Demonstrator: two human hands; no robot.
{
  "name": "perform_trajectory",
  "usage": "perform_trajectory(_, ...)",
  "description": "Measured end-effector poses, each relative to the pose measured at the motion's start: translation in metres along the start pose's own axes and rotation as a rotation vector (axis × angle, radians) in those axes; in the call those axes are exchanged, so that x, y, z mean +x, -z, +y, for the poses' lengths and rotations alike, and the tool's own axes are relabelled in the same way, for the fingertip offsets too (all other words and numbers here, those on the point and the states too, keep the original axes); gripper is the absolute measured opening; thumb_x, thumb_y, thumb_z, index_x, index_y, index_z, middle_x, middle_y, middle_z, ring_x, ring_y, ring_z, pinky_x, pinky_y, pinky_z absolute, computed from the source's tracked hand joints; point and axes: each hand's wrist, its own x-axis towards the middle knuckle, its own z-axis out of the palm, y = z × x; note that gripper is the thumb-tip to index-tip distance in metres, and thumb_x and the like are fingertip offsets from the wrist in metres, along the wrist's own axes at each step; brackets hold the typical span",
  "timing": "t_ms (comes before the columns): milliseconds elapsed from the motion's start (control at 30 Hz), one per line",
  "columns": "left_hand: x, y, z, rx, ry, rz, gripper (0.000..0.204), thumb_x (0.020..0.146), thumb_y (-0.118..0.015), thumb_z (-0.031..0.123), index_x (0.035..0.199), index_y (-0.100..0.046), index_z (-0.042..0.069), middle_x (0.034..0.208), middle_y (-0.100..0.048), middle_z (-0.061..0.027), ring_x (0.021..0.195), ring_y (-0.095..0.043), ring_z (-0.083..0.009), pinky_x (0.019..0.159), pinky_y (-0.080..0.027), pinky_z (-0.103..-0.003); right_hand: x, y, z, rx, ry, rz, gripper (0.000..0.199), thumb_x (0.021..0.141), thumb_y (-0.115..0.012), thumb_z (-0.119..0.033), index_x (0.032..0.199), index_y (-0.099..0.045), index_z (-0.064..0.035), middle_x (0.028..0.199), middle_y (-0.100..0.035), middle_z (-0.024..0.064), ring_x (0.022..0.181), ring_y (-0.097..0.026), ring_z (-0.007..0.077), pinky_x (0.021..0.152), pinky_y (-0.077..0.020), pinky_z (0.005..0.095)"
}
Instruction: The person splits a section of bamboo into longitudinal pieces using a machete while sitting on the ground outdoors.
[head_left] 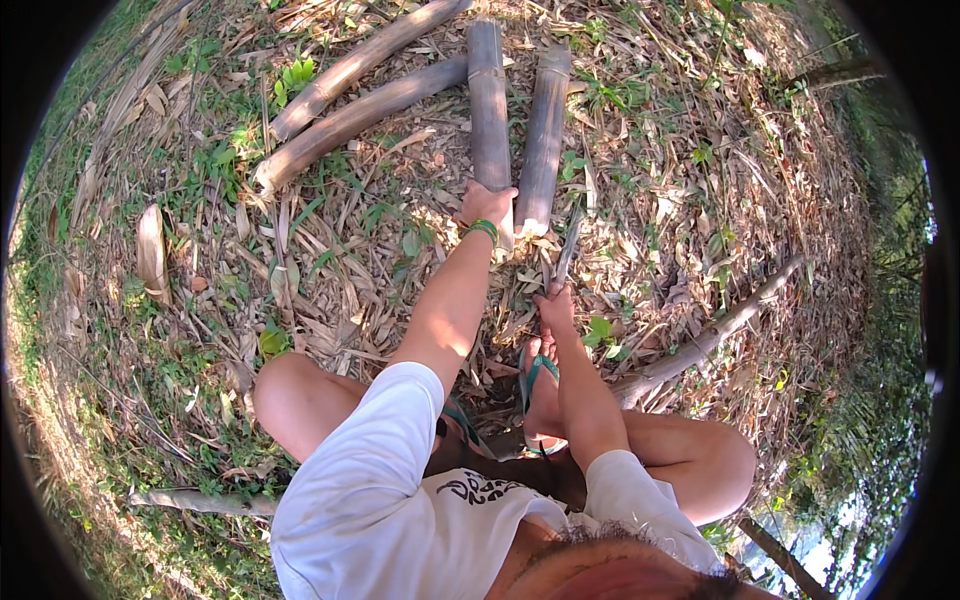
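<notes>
My left hand [486,203], with a green band at the wrist, is closed round the lower end of a grey-brown bamboo piece [488,110] that points away from me along the ground. In my right hand [556,306] is the handle of a long-bladed knife [569,252], its narrow blade pointing away and slightly right. The blade lies apart from the bamboo in my left hand. A second bamboo piece [544,140], its near end pale and cut, rests just to the right of the held one.
Two bamboo poles [375,105] lie at the far left. A pale split piece [152,252] is on the left among dry leaves and grass. Right of my knee a branch [710,340] slants across the ground. My sandalled foot [542,385] is below the right hand.
</notes>
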Motion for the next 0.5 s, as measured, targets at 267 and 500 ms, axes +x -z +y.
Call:
perform_trajectory(267,-0.05,0.033,-0.032,-0.627,-0.308,0.172,0.068,0.066,-0.087,0.037,0.113,-0.062,-0.004,0.103,-0.072,-0.0221,0.096,-0.07,-0.0354,0.088,-0.053,-0.043,0.015,0.003,0.016,0.107,-0.069,-0.105,0.072,0.071,-0.084,-0.031,0.121,-0.044,0.0017,0.109,-0.066,0.0248,0.102,-0.066,0.041,0.09,-0.051,0.047)
perform_trajectory(500,-0.02,0.077,-0.108,-0.612,-0.142,0.369,0.085,0.071,-0.085,0.04,0.129,-0.049,-0.011,0.116,-0.066,-0.0281,0.106,-0.066,-0.0389,0.094,-0.05,-0.044,-0.042,0.025,-0.107,0.188,0.067,0.306,0.045,0.083,-0.072,-0.032,0.104,-0.052,0.0026,0.087,-0.066,0.0188,0.081,-0.063,0.0397,0.08,-0.0488,0.049)
